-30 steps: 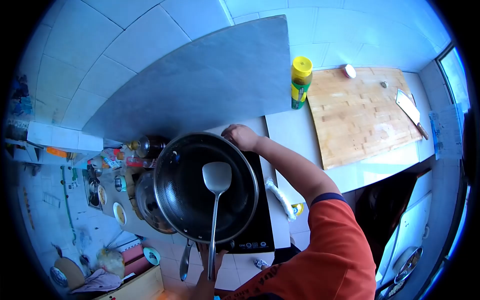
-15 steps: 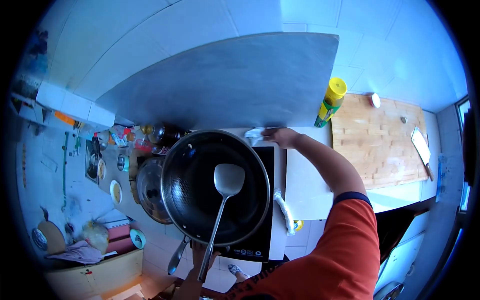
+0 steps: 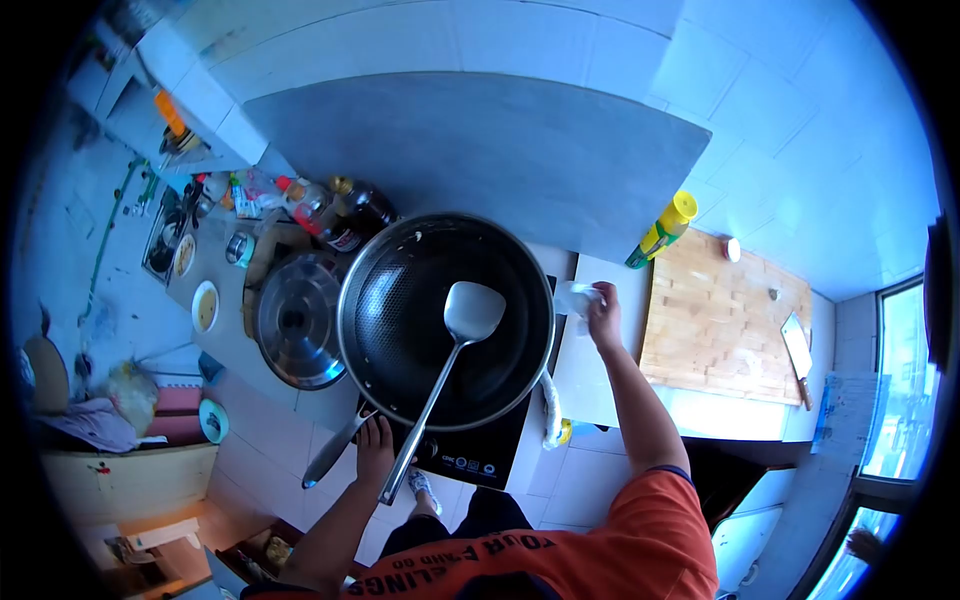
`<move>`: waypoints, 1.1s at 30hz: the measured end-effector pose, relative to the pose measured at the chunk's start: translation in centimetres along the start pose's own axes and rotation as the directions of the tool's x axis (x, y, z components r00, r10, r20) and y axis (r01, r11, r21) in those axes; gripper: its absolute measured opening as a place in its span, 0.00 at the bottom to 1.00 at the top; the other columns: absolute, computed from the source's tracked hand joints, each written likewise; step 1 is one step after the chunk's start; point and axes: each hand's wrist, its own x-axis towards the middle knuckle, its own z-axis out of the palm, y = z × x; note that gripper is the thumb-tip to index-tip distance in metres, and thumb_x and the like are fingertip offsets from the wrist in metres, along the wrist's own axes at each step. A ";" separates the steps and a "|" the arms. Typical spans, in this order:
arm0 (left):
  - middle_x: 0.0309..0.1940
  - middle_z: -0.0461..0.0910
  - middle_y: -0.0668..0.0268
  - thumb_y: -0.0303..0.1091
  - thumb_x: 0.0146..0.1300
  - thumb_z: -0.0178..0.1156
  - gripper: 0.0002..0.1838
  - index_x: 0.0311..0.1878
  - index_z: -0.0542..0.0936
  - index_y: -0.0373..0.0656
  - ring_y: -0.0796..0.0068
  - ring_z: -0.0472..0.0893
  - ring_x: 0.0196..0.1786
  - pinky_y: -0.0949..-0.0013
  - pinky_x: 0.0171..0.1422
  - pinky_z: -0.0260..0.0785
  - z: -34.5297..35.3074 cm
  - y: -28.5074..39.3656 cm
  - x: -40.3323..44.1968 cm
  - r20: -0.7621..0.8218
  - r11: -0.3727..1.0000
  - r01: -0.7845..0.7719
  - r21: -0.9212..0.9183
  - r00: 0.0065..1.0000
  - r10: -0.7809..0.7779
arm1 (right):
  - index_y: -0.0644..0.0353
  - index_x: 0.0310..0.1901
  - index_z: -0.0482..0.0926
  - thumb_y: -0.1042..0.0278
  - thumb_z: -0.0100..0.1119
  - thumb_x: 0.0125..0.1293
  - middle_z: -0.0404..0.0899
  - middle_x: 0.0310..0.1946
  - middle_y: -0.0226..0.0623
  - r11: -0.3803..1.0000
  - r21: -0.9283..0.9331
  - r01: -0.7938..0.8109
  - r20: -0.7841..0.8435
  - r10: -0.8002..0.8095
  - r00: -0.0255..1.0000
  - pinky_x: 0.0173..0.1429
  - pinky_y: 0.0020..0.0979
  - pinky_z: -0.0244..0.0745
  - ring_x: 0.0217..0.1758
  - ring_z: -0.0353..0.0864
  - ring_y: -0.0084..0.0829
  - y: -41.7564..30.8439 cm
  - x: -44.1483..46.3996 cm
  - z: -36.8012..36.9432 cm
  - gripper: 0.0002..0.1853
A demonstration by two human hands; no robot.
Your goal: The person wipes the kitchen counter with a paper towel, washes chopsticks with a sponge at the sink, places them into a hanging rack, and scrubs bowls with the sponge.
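Plainly, the right hand (image 3: 604, 318) held a crumpled white sheet (image 3: 575, 299) beside the wok (image 3: 393, 290)

From my remote seat I saw the right fingers clamped on the sheet, over the counter (image 3: 585, 385) just past the right edge of the black cooktop (image 3: 500, 440). The left hand (image 3: 375, 455) was at the cooktop's front edge, beside the wok handle (image 3: 335, 455); whether its fingers gripped anything, I couldn't tell. The wok sat on the cooktop, a metal spatula (image 3: 471, 318) lying inside with its shaft over the front rim. A round lid (image 3: 298, 325) was just left of the wok. Toward the counter's right end, a cutting board (image 3: 715, 320) carried a cleaver (image 3: 796, 345) near its right edge.
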 end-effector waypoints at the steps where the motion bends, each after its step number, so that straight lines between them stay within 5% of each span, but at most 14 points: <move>1: 0.64 0.45 0.31 0.61 0.41 0.66 0.58 0.66 0.50 0.29 0.33 0.50 0.67 0.41 0.67 0.48 0.5 -0.1 0.0 -0.011 1.000 0.004 -0.020 1.000 -0.004 | 0.63 0.47 0.69 0.84 0.39 0.57 0.75 0.36 0.44 0.998 0.064 -0.018 -0.059 0.022 0.998 0.40 0.32 0.73 0.37 0.78 0.36 -0.7 -0.7 -1.0 0.16; 3: 0.62 0.54 0.35 0.57 0.48 0.63 0.52 0.65 0.52 0.30 0.37 0.56 0.65 0.44 0.67 0.50 2.0 -0.5 -0.2 -0.016 0.994 0.019 0.111 1.000 -0.018 | 0.62 0.49 0.70 0.83 0.40 0.57 0.74 0.36 0.38 0.925 0.208 -0.319 0.035 0.319 0.947 0.34 0.26 0.73 0.32 0.77 0.26 -1.5 -3.6 -3.2 0.18; 11: 0.68 0.43 0.38 0.59 0.44 0.65 0.57 0.68 0.47 0.31 0.41 0.44 0.71 0.45 0.72 0.37 -1.2 0.7 -0.1 0.018 0.983 0.075 -0.165 0.997 -0.073 | 0.68 0.45 0.72 0.72 0.47 0.56 0.75 0.34 0.39 0.934 -0.012 -0.356 -0.006 0.356 0.935 0.45 0.28 0.69 0.39 0.73 0.27 -7.8 -21.1 -1.0 0.15; 13: 0.69 0.37 0.40 0.59 0.47 0.63 0.56 0.68 0.47 0.32 0.42 0.39 0.72 0.43 0.72 0.35 -0.4 0.1 -1.0 -0.022 0.976 0.042 -0.213 0.999 -0.047 | 0.65 0.47 0.71 0.76 0.52 0.54 0.73 0.39 0.44 0.975 0.022 -0.222 0.021 0.222 0.975 0.49 0.35 0.69 0.42 0.74 0.37 -7.2 -27.8 1.1 0.16; 15: 0.70 0.35 0.43 0.61 0.53 0.57 0.52 0.69 0.48 0.33 0.46 0.37 0.73 0.44 0.72 0.31 1.4 -1.1 -1.4 -0.135 0.977 -0.063 -0.204 0.990 0.036 | 0.63 0.44 0.72 0.77 0.53 0.55 0.73 0.38 0.44 0.905 -0.417 0.077 0.112 -0.033 0.993 0.49 0.34 0.68 0.41 0.74 0.40 -8.0 -32.7 3.7 0.14; 18: 0.71 0.41 0.51 0.59 0.57 0.52 0.46 0.68 0.52 0.34 0.57 0.40 0.74 0.53 0.74 0.34 1.2 -4.5 -4.0 -0.204 0.960 -0.276 -0.042 0.943 0.262 | 0.59 0.38 0.75 0.80 0.51 0.51 0.68 0.39 0.45 0.835 -0.550 0.011 -0.013 -0.022 1.000 0.51 0.41 0.66 0.46 0.71 0.47 -9.8 -37.7 7.5 0.11; 22: 0.70 0.47 0.54 0.51 0.53 0.60 0.43 0.66 0.58 0.33 0.61 0.46 0.73 0.55 0.73 0.41 0.4 -10.8 -7.2 -0.241 0.854 -0.424 -0.301 0.900 0.362 | 0.62 0.31 0.78 0.85 0.47 0.47 0.73 0.37 0.44 0.772 -0.620 -0.142 -0.172 0.042 0.984 0.51 0.37 0.69 0.44 0.73 0.45 -11.9 -41.0 11.9 0.11; 23: 0.70 0.48 0.53 0.53 0.55 0.58 0.42 0.65 0.59 0.32 0.58 0.49 0.72 0.53 0.72 0.45 2.3 -12.2 -7.8 -0.269 0.873 -0.388 -0.297 0.911 0.313 | 0.63 0.31 0.78 0.84 0.48 0.49 0.74 0.36 0.43 0.790 -0.588 -0.173 -0.151 0.104 0.983 0.51 0.36 0.69 0.43 0.74 0.42 -13.5 -42.1 14.4 0.10; 25: 0.69 0.50 0.50 0.58 0.59 0.52 0.42 0.65 0.58 0.33 0.54 0.52 0.71 0.54 0.71 0.47 2.7 -15.1 -9.7 0.092 0.908 -0.040 -0.418 0.992 0.086 | 0.60 0.35 0.79 0.83 0.52 0.51 0.77 0.35 0.39 0.931 -0.328 -0.160 0.001 0.170 0.985 0.48 0.34 0.70 0.42 0.77 0.36 -13.4 -45.3 19.7 0.11; 28: 0.60 0.66 0.48 0.62 0.64 0.42 0.38 0.67 0.58 0.40 0.57 0.70 0.60 0.61 0.62 0.62 3.7 -21.0 -11.2 0.342 0.360 0.268 -0.894 0.926 0.160 | 0.63 0.40 0.78 0.81 0.53 0.53 0.75 0.37 0.41 0.988 -0.141 -0.066 0.312 0.108 0.944 0.45 0.29 0.72 0.40 0.76 0.33 -20.7 -47.8 30.6 0.11; 29: 0.52 0.73 0.56 0.57 0.65 0.45 0.33 0.66 0.61 0.44 0.68 0.77 0.47 0.66 0.48 0.72 -0.1 -22.5 -12.6 0.465 -0.030 0.479 -0.878 0.865 0.187 | 0.65 0.43 0.76 0.78 0.53 0.56 0.74 0.40 0.43 0.992 -0.088 -0.090 0.498 0.122 0.859 0.46 0.31 0.72 0.40 0.77 0.34 -24.4 -47.5 33.6 0.12; 30: 0.49 0.74 0.60 0.54 0.66 0.47 0.30 0.65 0.64 0.46 0.72 0.77 0.43 0.70 0.43 0.73 -0.4 -24.0 -12.8 0.398 -0.125 0.417 -0.900 0.904 0.155 | 0.67 0.47 0.73 0.75 0.53 0.60 0.75 0.40 0.45 0.973 -0.034 -0.228 0.589 0.204 0.782 0.46 0.32 0.73 0.42 0.79 0.36 -26.0 -47.4 36.7 0.14; 31: 0.46 0.75 0.64 0.52 0.66 0.48 0.27 0.63 0.66 0.48 0.76 0.77 0.40 0.73 0.39 0.73 -0.4 -26.0 -13.0 0.331 -0.219 0.348 -0.911 0.937 0.112 | 0.69 0.49 0.71 0.70 0.52 0.62 0.77 0.40 0.47 0.999 -0.032 0.031 0.651 -0.003 0.759 0.46 0.32 0.74 0.42 0.80 0.38 -28.1 -46.6 39.0 0.16; 33: 0.39 0.76 0.66 0.46 0.66 0.51 0.21 0.56 0.72 0.45 0.76 0.77 0.40 0.73 0.38 0.73 0.7 -30.0 -12.1 0.322 -0.460 0.298 -0.836 0.946 0.027 | 0.67 0.45 0.75 0.65 0.54 0.62 0.80 0.36 0.48 0.996 -0.085 -0.019 0.688 0.072 0.722 0.42 0.32 0.75 0.38 0.82 0.38 -31.0 -43.8 42.7 0.15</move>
